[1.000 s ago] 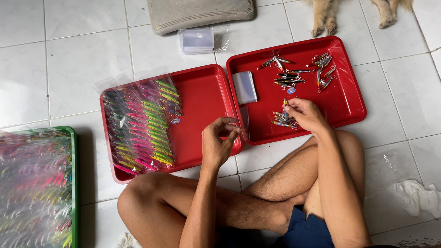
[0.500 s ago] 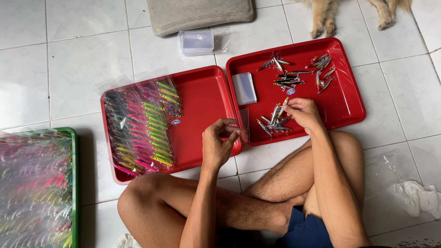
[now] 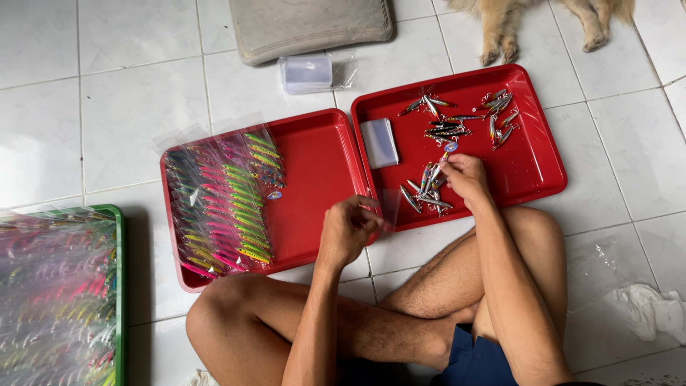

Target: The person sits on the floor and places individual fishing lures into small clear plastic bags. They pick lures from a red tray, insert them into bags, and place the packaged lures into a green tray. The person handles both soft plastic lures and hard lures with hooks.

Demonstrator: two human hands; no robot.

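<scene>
Two red trays lie side by side on the white tiled floor. My left hand holds a small clear plastic sleeve over the seam between the trays. My right hand pinches a small metal fishing lure above a loose cluster of lures in the right tray. The left tray carries rows of bagged pink, green and yellow lures. More loose lures are scattered at the right tray's far side.
A stack of clear sleeves lies in the right tray, a clear box beyond it, and a grey cushion. A green tray of bagged lures sits at left. A dog's paws rest at top; white cloth at right.
My right hand has spread the lure cluster and lifted one lure out of it. My left hand stays put with the sleeve.
</scene>
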